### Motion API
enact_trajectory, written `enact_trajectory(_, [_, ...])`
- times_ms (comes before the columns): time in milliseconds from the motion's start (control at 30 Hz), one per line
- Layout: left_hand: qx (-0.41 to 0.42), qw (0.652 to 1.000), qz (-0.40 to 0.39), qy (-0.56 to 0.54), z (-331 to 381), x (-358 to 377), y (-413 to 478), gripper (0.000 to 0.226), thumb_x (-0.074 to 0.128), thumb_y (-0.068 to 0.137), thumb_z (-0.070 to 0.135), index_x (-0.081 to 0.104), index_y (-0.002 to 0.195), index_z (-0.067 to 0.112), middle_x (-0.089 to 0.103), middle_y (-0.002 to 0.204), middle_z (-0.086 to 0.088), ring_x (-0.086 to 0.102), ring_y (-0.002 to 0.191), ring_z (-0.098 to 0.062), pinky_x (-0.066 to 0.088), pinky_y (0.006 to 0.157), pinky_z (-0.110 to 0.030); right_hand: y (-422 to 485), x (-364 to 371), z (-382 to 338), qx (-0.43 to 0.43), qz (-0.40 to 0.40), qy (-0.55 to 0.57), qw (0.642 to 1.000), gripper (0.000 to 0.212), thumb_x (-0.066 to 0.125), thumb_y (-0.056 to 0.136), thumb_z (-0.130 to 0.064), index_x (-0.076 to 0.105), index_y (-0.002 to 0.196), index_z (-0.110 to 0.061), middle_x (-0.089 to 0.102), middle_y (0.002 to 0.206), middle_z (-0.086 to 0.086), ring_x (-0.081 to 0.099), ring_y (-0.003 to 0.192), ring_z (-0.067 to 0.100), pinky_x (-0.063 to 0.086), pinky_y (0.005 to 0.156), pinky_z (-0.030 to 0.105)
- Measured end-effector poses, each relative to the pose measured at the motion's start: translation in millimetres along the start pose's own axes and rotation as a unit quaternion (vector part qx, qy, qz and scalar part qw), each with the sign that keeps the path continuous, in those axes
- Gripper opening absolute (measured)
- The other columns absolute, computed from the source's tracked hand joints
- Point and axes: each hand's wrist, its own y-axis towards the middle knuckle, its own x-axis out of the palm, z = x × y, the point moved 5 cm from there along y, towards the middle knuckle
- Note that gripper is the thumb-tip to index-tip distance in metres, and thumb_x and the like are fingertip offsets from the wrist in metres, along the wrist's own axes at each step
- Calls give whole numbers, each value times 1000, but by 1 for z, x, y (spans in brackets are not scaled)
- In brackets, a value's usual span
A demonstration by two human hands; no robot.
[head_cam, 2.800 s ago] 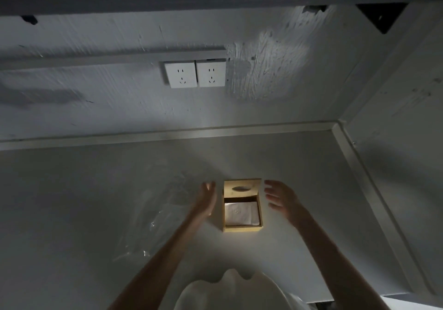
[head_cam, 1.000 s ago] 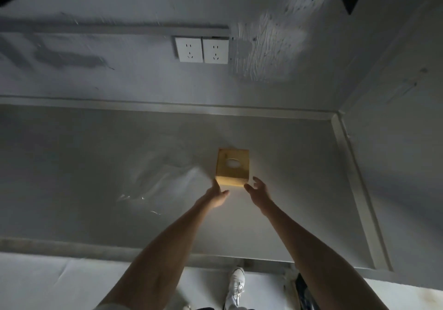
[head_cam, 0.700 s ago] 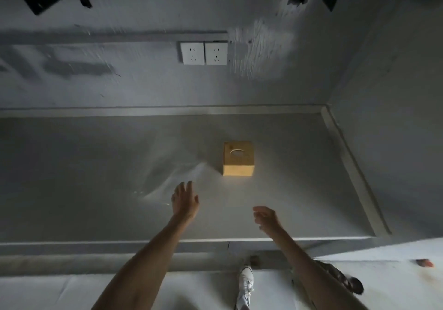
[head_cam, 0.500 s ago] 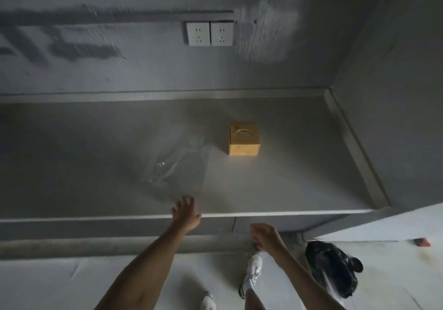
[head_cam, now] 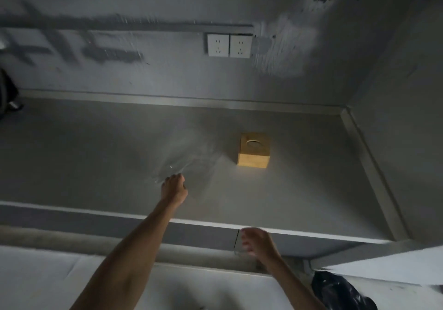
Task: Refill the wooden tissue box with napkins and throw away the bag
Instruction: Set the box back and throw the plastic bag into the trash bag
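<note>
Nearest us, low on the right, sits a glossy black plastic bin bag. Our right hand hangs before the grey counter, at its front edge, too blurred to tell its fingers. Our left hand reaches over the counter, fingers curled round the near edge of the crumpled clear plastic bag. Beyond, to the right, the square wooden tissue box stands upright, lid on, below two white wall sockets.

Right hand blurred; black bag cut off at bottom edge
</note>
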Motion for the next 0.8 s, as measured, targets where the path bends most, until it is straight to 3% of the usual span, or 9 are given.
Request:
enact_trajectory(233, [-40,997,21,-56,-23,-53,29,23,48,92,14,67,103,7,67,112,-23,63,105,-39,50,84,-41,95,43,-122,-57,30,-2,998,17,63,86,-6,64,69,-9,56,55,7,49,47,16,39,48,25])
enact_trajectory(367, [-56,997,37,-37,-45,-76,71,25,45,93,14,66,107,7,66,113,-24,61,108,-40,49,87,-41,154,75,-152,-39,82,-24,996,17,68,77,-23,64,64,-12,62,61,7,55,52,19,45,53,27])
enact_trajectory(467, [-56,997,32,-40,-64,-77,117,24,45,94,15,65,104,5,66,112,-24,61,108,-40,49,87,-42,219,84,-136,-4,128,-93,987,43,63,50,-54,63,71,-16,63,76,9,55,68,23,43,63,35])
enact_trajectory(533, [-60,996,15,-58,-76,-68,155,24,46,94,17,64,104,3,67,114,-23,61,110,-38,48,88,-40,204,95,-157,32,180,-117,976,49,67,67,-49,66,99,-12,63,92,15,61,83,27,46,72,37])
enact_trajectory(600, [-64,994,-26,-86,-85,-57,183,28,50,94,21,63,111,3,65,120,-20,59,114,-36,47,92,-38,192,107,-172,59,220,-144,963,56,63,88,-38,53,127,1,60,124,20,58,116,33,47,92,39])
enact_trajectory(667, [-73,987,-84,-114,-92,-38,202,40,56,93,29,57,122,2,61,128,-20,56,120,-35,45,96,-36,202,116,-171,84,232,-138,959,62,58,93,-37,43,137,4,50,139,21,48,130,34,40,103,39])
enact_trajectory(733, [-81,977,-136,-145,-97,-21,212,49,61,91,33,54,126,-1,59,128,-22,55,121,-35,43,95,-34,213,124,-167,104,235,-135,957,62,57,93,-39,43,137,2,50,139,19,47,130,34,39,105,39])
enact_trajectory(800, [-89,962,-170,-194,-102,-5,217,31,65,89,28,62,103,0,65,103,-23,64,102,-36,47,82,-35,219,126,-163,129,225,-150,954,59,55,92,-41,45,136,-3,51,137,16,48,128,31,39,104,37])
